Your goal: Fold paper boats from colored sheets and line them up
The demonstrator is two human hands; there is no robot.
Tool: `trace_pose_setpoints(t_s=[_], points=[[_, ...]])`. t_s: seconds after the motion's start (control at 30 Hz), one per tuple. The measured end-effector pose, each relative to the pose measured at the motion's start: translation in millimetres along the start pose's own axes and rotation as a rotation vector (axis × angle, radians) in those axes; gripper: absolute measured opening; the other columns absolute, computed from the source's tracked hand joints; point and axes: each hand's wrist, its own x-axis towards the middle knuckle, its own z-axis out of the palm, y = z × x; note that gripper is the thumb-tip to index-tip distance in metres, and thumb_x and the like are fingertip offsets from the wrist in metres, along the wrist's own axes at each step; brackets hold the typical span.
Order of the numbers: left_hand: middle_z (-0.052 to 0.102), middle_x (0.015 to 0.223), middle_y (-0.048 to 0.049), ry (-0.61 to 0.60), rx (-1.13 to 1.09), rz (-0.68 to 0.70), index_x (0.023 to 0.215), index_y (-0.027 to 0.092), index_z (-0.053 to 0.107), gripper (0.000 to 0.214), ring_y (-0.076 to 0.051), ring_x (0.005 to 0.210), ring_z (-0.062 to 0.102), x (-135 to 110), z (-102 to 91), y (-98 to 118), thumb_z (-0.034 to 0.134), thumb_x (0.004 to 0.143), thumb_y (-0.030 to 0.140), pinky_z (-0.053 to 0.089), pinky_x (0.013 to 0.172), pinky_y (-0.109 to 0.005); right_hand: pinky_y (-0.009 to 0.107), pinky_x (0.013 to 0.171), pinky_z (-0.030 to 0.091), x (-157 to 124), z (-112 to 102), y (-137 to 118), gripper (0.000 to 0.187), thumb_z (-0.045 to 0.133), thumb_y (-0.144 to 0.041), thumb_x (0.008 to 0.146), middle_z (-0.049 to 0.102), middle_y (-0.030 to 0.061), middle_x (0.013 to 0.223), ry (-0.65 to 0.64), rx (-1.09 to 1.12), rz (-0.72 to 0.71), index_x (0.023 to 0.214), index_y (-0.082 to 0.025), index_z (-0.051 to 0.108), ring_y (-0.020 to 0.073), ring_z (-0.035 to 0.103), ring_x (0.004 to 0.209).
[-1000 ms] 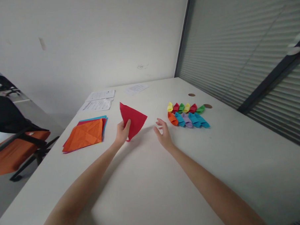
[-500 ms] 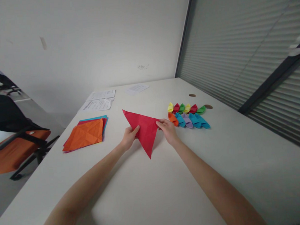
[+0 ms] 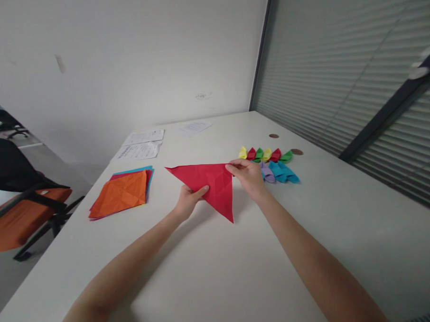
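A red sheet of paper [image 3: 216,187], folded into a triangle and creased, is held up over the white table. My left hand [image 3: 191,200] grips its lower left edge, thumb on the front face and fingers behind. With thumb and fingertips my right hand [image 3: 247,175] pinches the upper right corner. One point of the triangle reaches left, another hangs down toward the tabletop. Just beyond my right hand lie small folded paper pieces [image 3: 278,171] in two rows; the hand hides part of the nearer row.
On the left of the white table [image 3: 213,279] lies a stack of coloured paper sheets [image 3: 122,192], orange on top. Printed papers [image 3: 139,150] lie farther back. Two round holes, one a brown disc [image 3: 297,152], sit near the window blinds [image 3: 339,79]. An orange-seated chair [image 3: 28,207] stands left.
The red paper has turned so its top edge is level and its lower point has swung right. My right hand has risen and moved right, covering some of the small folded pieces.
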Motion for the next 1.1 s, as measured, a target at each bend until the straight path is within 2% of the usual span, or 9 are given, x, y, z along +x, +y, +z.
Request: trace_pose_setpoints(t_s=[0.27,0.4,0.47,0.6,0.8,1.1], points=[[0.076,0.093,-0.0084,-0.030,-0.016,0.062,0.090,0.015,0.073,0.035,-0.023,0.080,0.071,-1.9,4.0,3.7,0.085,0.063,0.033,0.059,0.071,-0.036,0.033,0.070,0.054,0.4,-4.8,-7.8,0.028,0.079,-0.044,0.063,0.072,0.0037,0.073,0.006,-0.061,-0.052,0.074,-0.019,0.073,0.0182,0.066,0.071],[0.075,0.086,-0.0069,0.100,-0.057,0.233,0.079,0.015,0.074,0.027,-0.020,0.080,0.070,6.2,0.1,22.4,0.085,0.063,0.034,0.057,0.078,-0.035,0.033,0.069,0.055,2.3,-12.7,-14.3,0.026,0.080,-0.043,0.062,0.072,0.0036,0.071,0.003,-0.109,-0.026,0.072,-0.019,0.074,0.0181,0.066,0.069],[0.073,0.075,-0.0052,0.170,-0.080,0.293,0.069,0.015,0.072,0.027,-0.018,0.072,0.068,11.2,-4.5,33.7,0.084,0.062,0.037,0.057,0.073,-0.034,0.033,0.071,0.055,4.2,-17.5,-16.9,0.027,0.081,-0.042,0.060,0.072,0.0038,0.072,0.010,-0.114,-0.019,0.072,-0.019,0.074,0.0184,0.067,0.070],[0.061,0.056,0.0006,0.203,-0.052,0.356,0.053,0.015,0.063,0.032,-0.011,0.056,0.060,16.3,-12.0,48.3,0.083,0.063,0.039,0.056,0.063,-0.029,0.034,0.074,0.056,8.9,-25.9,-17.6,0.027,0.083,-0.041,0.058,0.073,0.0046,0.074,0.058,-0.105,-0.026,0.073,-0.019,0.074,0.0193,0.068,0.073],[0.063,0.060,-0.0003,0.224,0.022,0.385,0.059,0.016,0.067,0.026,-0.009,0.056,0.057,12.5,-9.8,52.9,0.082,0.064,0.037,0.050,0.056,-0.023,0.036,0.073,0.056,13.8,-35.1,-15.2,0.026,0.082,-0.038,0.060,0.074,0.0048,0.073,0.118,-0.169,-0.053,0.075,-0.018,0.075,0.0198,0.068,0.071],[0.064,0.059,-0.0013,0.263,0.058,0.399,0.064,0.016,0.071,0.024,-0.009,0.055,0.056,12.3,-10.8,53.7,0.079,0.067,0.038,0.044,0.055,-0.023,0.036,0.074,0.056,14.1,-39.9,-18.4,0.025,0.081,-0.037,0.060,0.075,0.0053,0.075,0.098,-0.214,-0.029,0.076,-0.019,0.077,0.0214,0.069,0.074]])
